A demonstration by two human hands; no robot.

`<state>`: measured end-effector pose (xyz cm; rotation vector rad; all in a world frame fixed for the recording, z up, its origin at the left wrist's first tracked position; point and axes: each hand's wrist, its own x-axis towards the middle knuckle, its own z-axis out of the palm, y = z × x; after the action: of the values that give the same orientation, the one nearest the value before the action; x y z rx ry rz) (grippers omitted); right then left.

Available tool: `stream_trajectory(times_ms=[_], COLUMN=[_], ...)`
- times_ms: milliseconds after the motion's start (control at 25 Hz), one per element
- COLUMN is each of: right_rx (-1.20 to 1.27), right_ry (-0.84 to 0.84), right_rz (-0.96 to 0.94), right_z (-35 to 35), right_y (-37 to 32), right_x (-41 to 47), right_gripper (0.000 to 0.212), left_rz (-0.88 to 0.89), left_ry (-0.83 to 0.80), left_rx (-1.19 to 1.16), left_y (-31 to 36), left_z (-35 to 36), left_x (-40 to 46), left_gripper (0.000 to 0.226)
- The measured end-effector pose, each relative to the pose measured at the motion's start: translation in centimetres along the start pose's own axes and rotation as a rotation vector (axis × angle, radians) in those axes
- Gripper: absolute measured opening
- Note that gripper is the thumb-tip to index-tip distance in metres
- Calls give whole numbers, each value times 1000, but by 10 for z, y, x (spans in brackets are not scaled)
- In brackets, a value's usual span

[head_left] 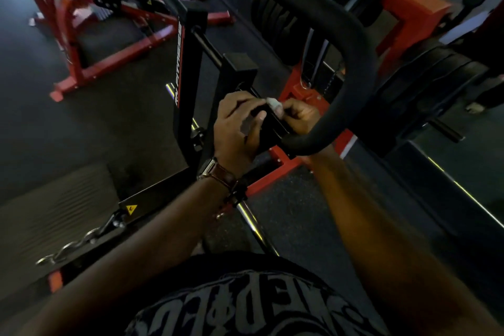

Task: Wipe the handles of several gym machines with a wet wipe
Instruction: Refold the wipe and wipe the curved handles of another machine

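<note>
the wet wipe (273, 104) is showing as a small pale wad in the middle of the scene, sitting between the two hands just left of the big curved padded handle (351, 43). the right hand (300, 117) is pinching the wad with curled fingers, its forearm passing under the lower bend of the handle. the left hand (240, 125), with a brown watch strap (221, 174) on its wrist, is wrapping its fingers round a dark flat thing that looks like the wipe packet (268, 124), though it is too dark to be sure.

outward from there, the black machine frame (185, 68) is standing to the left, red frame parts (294, 95) are lying beyond the hands, and stacked weight plates (420, 84) are sitting at the far right. a chain (81, 240) is trailing near left.

judging from this, the wipe is only just coming free and no handle is being touched yet. the wad is bunched tight, so wiping with it like that would likely cover little of the thick grip; it could also tear or slip to the floor if it is pulled too sharply.
</note>
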<state>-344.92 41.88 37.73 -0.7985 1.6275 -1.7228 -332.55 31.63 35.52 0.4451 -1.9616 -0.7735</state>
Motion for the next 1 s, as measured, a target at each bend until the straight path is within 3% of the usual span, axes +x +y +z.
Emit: stream_trajectory(times_ms=[80,320,400,440,560,640,720,760,880,920,1000], right_rx=[89,-230,25,276,982,1170,889,615,-691,-1027,-1341], right_ry=[-3,-43,144,279,426,572,735,811,828,771,717], right_rz=[103,312,358,436,460,385,177,21,-520,-586,-460], right_z=[7,48,56,60,59,65,82,89,92,91,95], right_y=[9,-1,0,-2,-8,-11,-22,-26,-25,-23,-19], right_x=[-28,-58,-58,-62,-86,-104,-121,-124,-119,-113,-100], right_gripper=[20,16,16,16,24,21,14,12,3,6,13], left_rz=[99,192,250,281,316,294,272,266,287,304,324], left_ry=[-72,-357,-442,-470,-516,-509,-499,-507,-528,-522,-507], left_rx=[2,54,33,20,-20,-51,-66,-71,-59,-61,-58], left_y=[-1,-1,-7,-10,-13,-12,-12,-14,-17,-18,-21], left_z=[1,-9,-13,-16,-19,-18,-17,-17,-17,-16,-14], left_x=[2,11,20,24,28,27,26,27,30,31,31], left_gripper=[20,40,42,42,40,40,42,44,45,43,40])
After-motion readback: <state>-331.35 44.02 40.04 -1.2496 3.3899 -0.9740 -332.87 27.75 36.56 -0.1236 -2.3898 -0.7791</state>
